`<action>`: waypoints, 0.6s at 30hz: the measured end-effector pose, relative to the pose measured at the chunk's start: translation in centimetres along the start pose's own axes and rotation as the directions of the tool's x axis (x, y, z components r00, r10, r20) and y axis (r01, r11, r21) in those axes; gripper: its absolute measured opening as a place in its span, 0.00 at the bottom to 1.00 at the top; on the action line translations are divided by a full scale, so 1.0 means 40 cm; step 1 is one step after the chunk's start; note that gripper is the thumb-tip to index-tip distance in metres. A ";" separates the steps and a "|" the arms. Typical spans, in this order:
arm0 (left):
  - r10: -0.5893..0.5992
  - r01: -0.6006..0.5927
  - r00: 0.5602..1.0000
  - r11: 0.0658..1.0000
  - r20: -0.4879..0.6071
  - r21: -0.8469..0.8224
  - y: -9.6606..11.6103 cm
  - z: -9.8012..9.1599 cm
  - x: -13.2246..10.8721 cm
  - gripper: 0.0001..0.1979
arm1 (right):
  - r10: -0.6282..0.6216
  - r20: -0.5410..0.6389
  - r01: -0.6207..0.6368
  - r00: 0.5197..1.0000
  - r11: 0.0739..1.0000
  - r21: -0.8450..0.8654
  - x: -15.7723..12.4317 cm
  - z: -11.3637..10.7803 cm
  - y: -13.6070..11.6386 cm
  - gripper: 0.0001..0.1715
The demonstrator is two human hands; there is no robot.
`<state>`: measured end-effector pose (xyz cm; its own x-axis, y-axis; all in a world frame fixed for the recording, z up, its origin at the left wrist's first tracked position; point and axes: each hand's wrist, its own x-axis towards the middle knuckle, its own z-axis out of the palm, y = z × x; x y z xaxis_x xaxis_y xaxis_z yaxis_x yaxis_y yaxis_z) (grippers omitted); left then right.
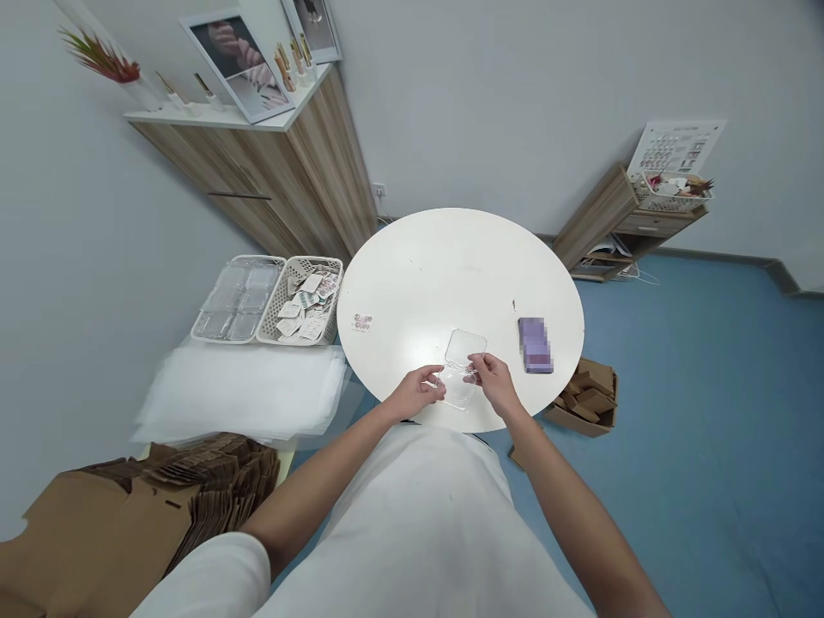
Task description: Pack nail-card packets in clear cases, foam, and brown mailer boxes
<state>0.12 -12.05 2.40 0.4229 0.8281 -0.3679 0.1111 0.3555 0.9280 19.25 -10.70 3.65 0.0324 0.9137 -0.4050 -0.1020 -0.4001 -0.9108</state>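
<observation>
Hands meet at the lower center of the frame, the left hand (417, 390) and right hand (493, 382) gripping opposite sides of a clear plastic case (464, 347), its two halves spread open just above the near edge of a round white table (444, 275). The left thumb and forefinger take the left side; the right fingers close near the fold. Thin, hinged plastic like this probably calls for a light grip at the rims: the fold kept unstrained, both sides supported evenly, and fingertips off the flat faces to avoid smudges. Whether the lower half touches the tabletop is hard to tell. On the table, a small pink-printed piece (361, 323) lies toward the left edge, and a purple rectangular object (536, 345), blurred by pixelation, toward the right. At left of the frame, two white baskets stand side by side, one with clear containers (239, 292), the other with small printed packets (307, 302); below them lie translucent sheets (238, 386) and folded brown cardboard (109, 532). A wood-grain cabinet (331, 163) bearing framed pictures rises at upper left. At right, a carton of cardboard pieces (583, 421) sits on blue flooring (682, 386), below a low shelf unit (596, 210).
</observation>
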 end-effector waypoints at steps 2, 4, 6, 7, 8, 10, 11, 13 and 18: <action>-0.026 0.025 0.998 0.999 -0.055 -0.019 -0.012 0.007 0.006 0.22 | 0.020 0.031 -0.020 0.999 0.999 0.026 -0.003 0.000 0.014 0.21; -0.022 0.020 0.996 0.999 -0.084 -0.026 -0.025 0.013 0.012 0.21 | 0.052 0.051 -0.054 0.997 0.998 0.046 -0.010 -0.003 0.033 0.24; -0.011 0.008 0.993 1.000 -0.114 -0.025 -0.040 0.017 0.018 0.21 | 0.073 0.054 -0.076 0.996 0.996 0.051 -0.023 -0.010 0.059 0.29; -0.011 0.008 0.991 1.000 -0.132 -0.023 -0.049 0.019 0.022 0.21 | 0.076 0.049 -0.079 0.996 0.996 0.045 -0.031 -0.014 0.073 0.31; -0.016 0.013 0.988 1.000 -0.153 -0.020 -0.059 0.021 0.026 0.21 | 0.075 0.040 -0.076 0.996 0.997 0.033 -0.039 -0.018 0.089 0.34; -0.043 0.041 0.978 0.999 -0.203 -0.018 -0.079 0.026 0.036 0.20 | 0.072 0.019 -0.071 0.997 0.997 -0.012 -0.055 -0.025 0.120 0.36; -0.060 0.058 0.973 0.998 -0.223 -0.019 -0.089 0.028 0.042 0.20 | 0.076 0.017 -0.075 0.997 0.996 -0.039 -0.061 -0.029 0.135 0.36; -0.090 0.087 0.964 0.996 -0.249 -0.024 -0.109 0.034 0.056 0.20 | 0.102 0.029 -0.099 0.994 0.992 -0.083 -0.068 -0.034 0.160 0.36; -0.139 0.146 0.959 0.989 -0.245 0.009 -0.148 0.046 0.093 0.20 | 0.162 0.043 -0.156 0.986 0.981 -0.113 -0.054 -0.047 0.194 0.37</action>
<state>2.69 -11.87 -4.33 0.1697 0.8514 -0.4964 0.1792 0.4686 0.8650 20.24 -15.91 -2.69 -0.0273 0.8392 -0.5431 0.0068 -0.5431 -0.8396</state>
